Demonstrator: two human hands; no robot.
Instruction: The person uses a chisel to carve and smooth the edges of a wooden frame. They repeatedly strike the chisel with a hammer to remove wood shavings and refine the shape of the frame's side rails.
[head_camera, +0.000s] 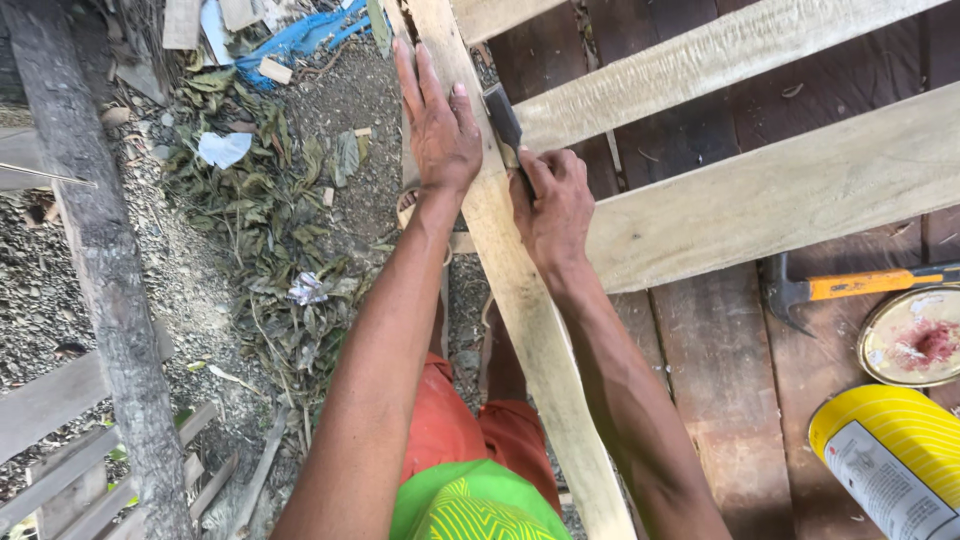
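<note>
On the pale wooden rail (520, 300) running up the middle of the view, the left hand (438, 125) lies flat, fingers stretched long and close together, pressing the wood, while just beside it the right hand (552, 205) is curled tight around a dark-bladed tool (503, 122) whose flat head rests against the rail's edge where a cross plank (700, 60) meets it. Off to the right on the dark floorboards (720, 380) lie an orange-handled hammer (860, 284), an open tin lid (912, 338) and a yellow can (890, 455), well apart from both hands.
</note>
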